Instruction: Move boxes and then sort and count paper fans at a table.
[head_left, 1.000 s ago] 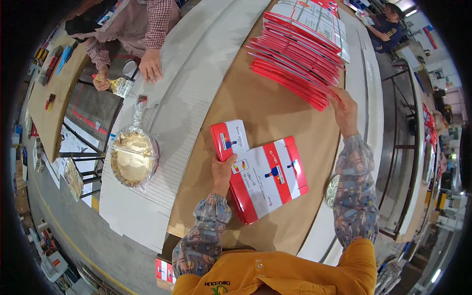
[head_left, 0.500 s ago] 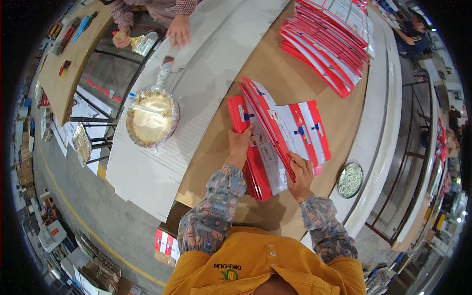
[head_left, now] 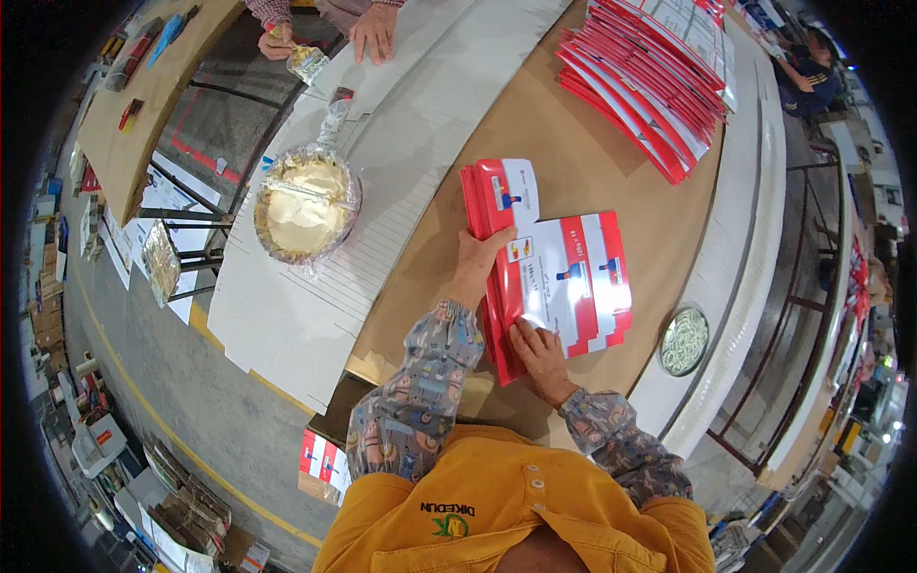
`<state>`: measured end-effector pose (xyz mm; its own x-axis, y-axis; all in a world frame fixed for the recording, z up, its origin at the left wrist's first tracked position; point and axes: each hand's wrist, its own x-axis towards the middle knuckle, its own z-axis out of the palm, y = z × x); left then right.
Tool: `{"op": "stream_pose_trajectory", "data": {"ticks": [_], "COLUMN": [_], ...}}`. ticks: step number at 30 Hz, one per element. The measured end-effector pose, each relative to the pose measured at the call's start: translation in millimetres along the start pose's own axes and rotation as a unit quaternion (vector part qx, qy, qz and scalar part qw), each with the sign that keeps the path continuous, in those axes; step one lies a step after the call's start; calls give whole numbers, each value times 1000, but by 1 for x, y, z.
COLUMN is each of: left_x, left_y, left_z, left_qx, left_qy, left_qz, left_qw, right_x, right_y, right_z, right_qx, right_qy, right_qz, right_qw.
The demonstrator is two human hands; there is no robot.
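**Carton bundle [head_left: 570, 277] held over the brown sheet [head_left: 521, 124], both your hands on it**

The brown sheet covers the middle of your table, with pale cardboard [head_left: 401, 181] along its left side. At the sheet's far end lies a slanting pile of red-and-white cartons [head_left: 640, 91]. The bundle sits nearer you, printed face up, layered red edges to the left; whether it rests fully on the sheet cannot be told. A film-wrapped pan [head_left: 308, 256] stands on the cardboard. A round dish [head_left: 663, 350] of pale rings is right of the bundle. Your left hand [head_left: 477, 264] grips the bundle's left edge, thumb on top. Your right hand [head_left: 543, 361] touches the near edge, fingers bent; its grip cannot be confirmed. Beyond the pan, a co-worker's hand [head_left: 276, 41] holds a brush [head_left: 308, 64].
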<state>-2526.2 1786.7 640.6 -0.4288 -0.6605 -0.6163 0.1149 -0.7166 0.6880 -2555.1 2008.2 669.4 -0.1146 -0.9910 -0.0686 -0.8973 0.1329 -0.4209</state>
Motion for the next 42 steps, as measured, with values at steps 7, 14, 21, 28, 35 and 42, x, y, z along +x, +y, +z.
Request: {"op": "stream_pose_trajectory", "data": {"ticks": [7,14,21,28,35,42], "left_x": [-41,-99,-108,-112,-122,-111], "left_y": [46,92,56,55,50,32], "left_z": [29,18,-2,-7,0,-5], "left_qx": [-42,132,164,180,170,198], "left_qy": [-121,-315,-307,-319,-233,-138], "left_qz": [40,201,326,280,312,357], "left_qw": [991,918,879,887,905,902], "right_x": [33,82,61,46,53,29], "right_y": [36,28,-1,12,16,-36], "right_z": [-78,-174,-125,-97,-99,-172], "right_qx": [79,-137,-161,-173,-116,80], "right_qy": [119,260,217,213,201,368], "right_qz": [77,14,-15,4,24,83], "right_qw": [987,956,963,962,972,923]}}
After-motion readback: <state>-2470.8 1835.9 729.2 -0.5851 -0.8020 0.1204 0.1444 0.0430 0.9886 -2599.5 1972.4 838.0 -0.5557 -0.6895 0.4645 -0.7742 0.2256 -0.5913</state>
